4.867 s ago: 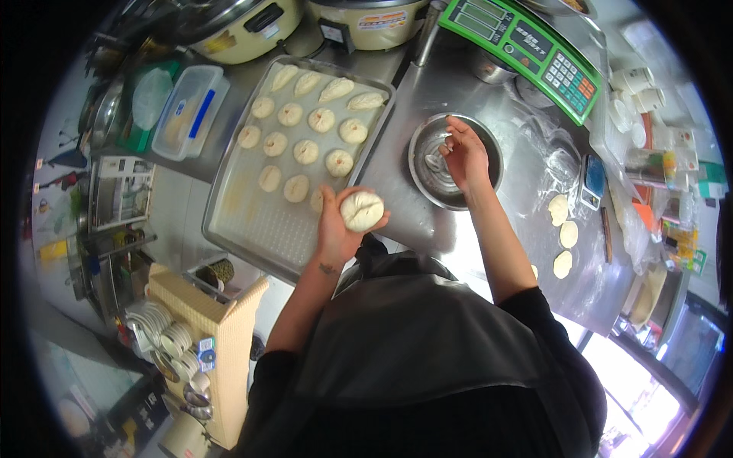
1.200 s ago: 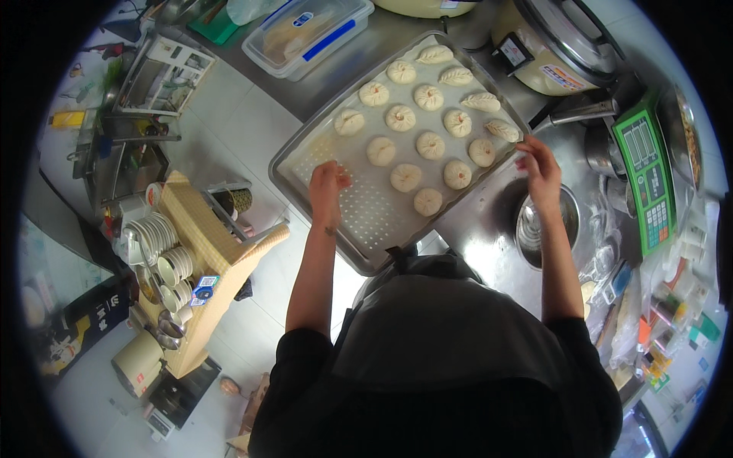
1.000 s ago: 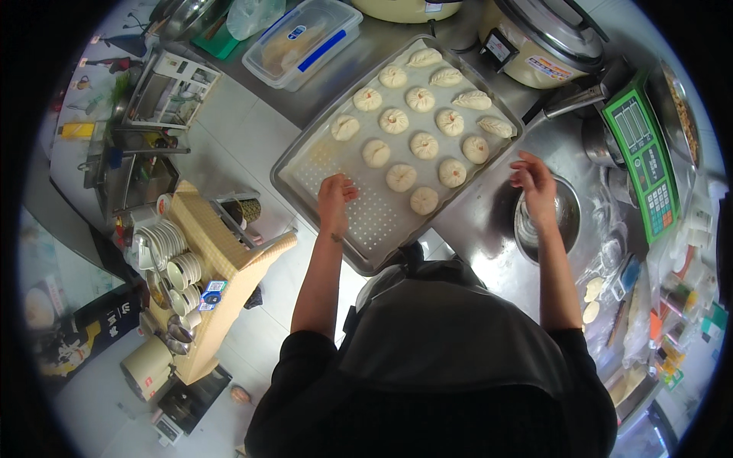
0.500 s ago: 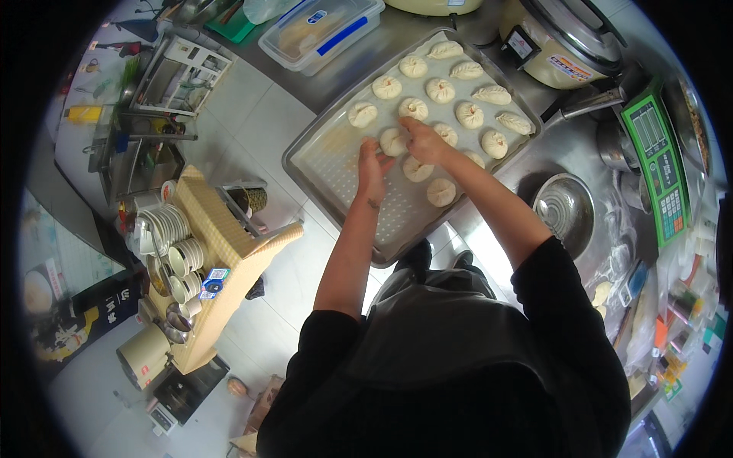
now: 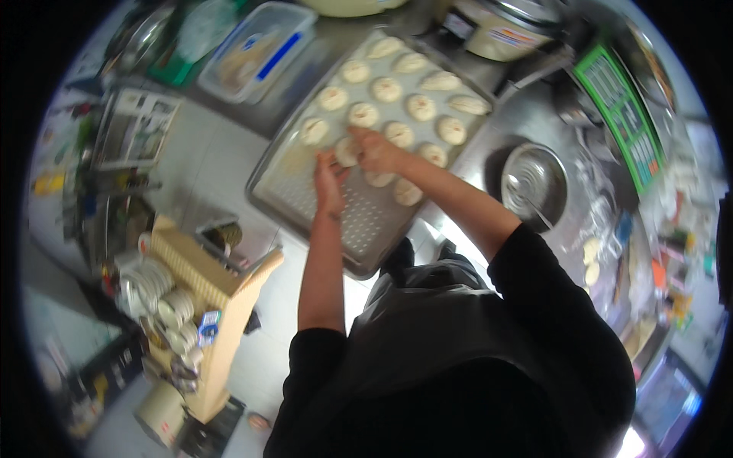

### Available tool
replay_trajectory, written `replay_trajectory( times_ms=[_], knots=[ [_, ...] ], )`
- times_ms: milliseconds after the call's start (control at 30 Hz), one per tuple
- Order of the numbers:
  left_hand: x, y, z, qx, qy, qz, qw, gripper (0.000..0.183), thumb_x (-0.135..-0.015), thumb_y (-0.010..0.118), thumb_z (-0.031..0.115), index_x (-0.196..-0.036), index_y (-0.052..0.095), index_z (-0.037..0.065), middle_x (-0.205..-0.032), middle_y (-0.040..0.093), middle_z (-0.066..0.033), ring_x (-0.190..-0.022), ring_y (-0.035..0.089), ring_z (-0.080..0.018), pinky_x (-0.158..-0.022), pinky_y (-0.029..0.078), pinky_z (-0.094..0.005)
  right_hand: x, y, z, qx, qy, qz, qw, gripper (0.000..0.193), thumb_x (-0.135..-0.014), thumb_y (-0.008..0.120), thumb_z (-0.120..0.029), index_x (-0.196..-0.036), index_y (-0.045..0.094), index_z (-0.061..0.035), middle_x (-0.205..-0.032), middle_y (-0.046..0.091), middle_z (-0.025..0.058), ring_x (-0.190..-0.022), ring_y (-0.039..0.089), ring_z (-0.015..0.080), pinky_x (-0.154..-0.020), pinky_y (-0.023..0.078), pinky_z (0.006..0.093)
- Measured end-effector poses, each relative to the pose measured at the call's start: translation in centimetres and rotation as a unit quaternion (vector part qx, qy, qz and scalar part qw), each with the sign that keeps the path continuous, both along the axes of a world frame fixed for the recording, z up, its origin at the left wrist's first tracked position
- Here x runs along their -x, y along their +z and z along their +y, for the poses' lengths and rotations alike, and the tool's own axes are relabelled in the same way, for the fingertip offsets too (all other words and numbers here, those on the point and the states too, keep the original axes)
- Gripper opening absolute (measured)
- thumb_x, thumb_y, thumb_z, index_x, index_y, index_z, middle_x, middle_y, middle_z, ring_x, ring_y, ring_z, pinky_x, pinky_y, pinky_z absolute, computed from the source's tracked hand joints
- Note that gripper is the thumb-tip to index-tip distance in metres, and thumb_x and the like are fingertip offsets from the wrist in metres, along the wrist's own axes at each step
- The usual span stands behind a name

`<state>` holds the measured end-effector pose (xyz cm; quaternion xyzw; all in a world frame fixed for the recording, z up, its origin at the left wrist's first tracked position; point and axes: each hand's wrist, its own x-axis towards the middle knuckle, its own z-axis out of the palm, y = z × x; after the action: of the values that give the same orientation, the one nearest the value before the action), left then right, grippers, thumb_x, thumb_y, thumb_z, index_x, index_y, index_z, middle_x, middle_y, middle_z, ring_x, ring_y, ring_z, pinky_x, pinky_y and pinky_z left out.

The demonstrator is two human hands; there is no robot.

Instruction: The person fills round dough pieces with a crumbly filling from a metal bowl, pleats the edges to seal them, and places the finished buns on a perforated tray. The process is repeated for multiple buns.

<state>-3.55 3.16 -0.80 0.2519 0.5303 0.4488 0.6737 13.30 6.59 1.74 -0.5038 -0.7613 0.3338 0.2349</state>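
A large metal tray [image 5: 261, 185] holds several pale dough buns, most of them round with pleated tops, such as one bun [image 5: 386, 89] near its middle. A few at the far right edge are long and leaf-shaped, like this pleated bun [image 5: 440, 81]. One round bun [image 5: 346, 152] sits between my two hands. My left hand [image 5: 329, 177] closes against its left and near side, and my right hand [image 5: 375, 150] grips its right side with bent fingers. Motion blur softens the fingertips, and the right hand partly covers the bun. Perforated liner shows at the tray's near left.
A steel bowl [image 5: 536, 183] stands on the metal counter to the right, near a green scale [image 5: 620, 114]. Beyond the tray are a rice cooker [image 5: 500, 34] and a clear lidded box [image 5: 256, 57]. Stacked dishes [image 5: 145, 284] stand on a covered table at left.
The whole view has shifted, so the tray appears farther left. My hands have drawn closer around the same bun, the right hand's fingers now curled at its side.
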Motion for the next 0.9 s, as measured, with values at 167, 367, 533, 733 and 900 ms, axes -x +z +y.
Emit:
replay_trajectory(
  times_ms=[167,367,533,733,900],
  knots=[
    [0.0,2.2,-2.7,-0.034,0.009,0.191,0.981,0.035,-0.100,0.056,0.029,-0.124,0.056,0.003,-0.106,0.058,-0.0050,-0.088,0.054,-0.0135,-0.076,0.049,-0.0304,-9.9,5.4,-8.6,-0.131,-0.132,0.015,0.982,0.047,-0.079,0.055,-0.001,-0.126,0.057,-0.0003,-0.118,0.062,0.0230,-0.109,0.060,0.0393,-0.093,0.051,0.0438],
    [-6.9,5.6,-8.6,-0.159,-0.116,0.197,0.960,0.023,-0.099,0.058,0.016,-0.120,0.057,0.006,-0.096,0.059,-0.0018,-0.073,0.052,-0.0091,-0.064,0.046,-0.0243,-27.0,7.7,-20.0,0.136,-0.305,-0.492,0.804,0.033,-0.090,0.060,-0.026,-0.117,0.065,-0.0079,-0.112,0.067,0.0106,-0.114,0.056,0.0298,-0.093,0.047,0.0400],
    [-18.1,4.5,-12.0,-0.083,-0.309,0.001,0.947,0.025,-0.100,0.056,0.022,-0.117,0.055,0.003,-0.103,0.063,-0.0099,-0.086,0.063,-0.0174,-0.077,0.054,-0.0318,-30.8,4.8,-23.7,0.249,-0.225,-0.518,0.787,0.031,-0.090,0.061,-0.033,-0.110,0.073,-0.0133,-0.116,0.066,0.0056,-0.122,0.050,0.0252,-0.091,0.042,0.0384],
    [-29.1,1.6,-12.1,0.077,-0.336,0.017,0.938,0.042,-0.096,0.065,0.033,-0.116,0.054,-0.002,-0.109,0.061,-0.0136,-0.097,0.065,-0.0241,-0.083,0.058,-0.0397,-32.6,4.2,-25.8,0.113,-0.328,-0.369,0.862,0.021,-0.089,0.058,-0.019,-0.099,0.075,-0.0152,-0.107,0.070,0.0131,-0.106,0.064,0.0308,-0.081,0.053,0.0444],
    [-31.3,1.3,-14.3,0.075,-0.278,0.081,0.954,0.043,-0.096,0.066,0.028,-0.121,0.052,-0.004,-0.116,0.061,-0.0173,-0.098,0.066,-0.0267,-0.073,0.059,-0.0393,-35.4,5.7,-29.3,0.001,-0.447,-0.143,0.883,0.013,-0.088,0.063,-0.019,-0.091,0.068,-0.0077,-0.085,0.069,0.0195,-0.078,0.065,0.0419,-0.070,0.053,0.0492]
  ],
)
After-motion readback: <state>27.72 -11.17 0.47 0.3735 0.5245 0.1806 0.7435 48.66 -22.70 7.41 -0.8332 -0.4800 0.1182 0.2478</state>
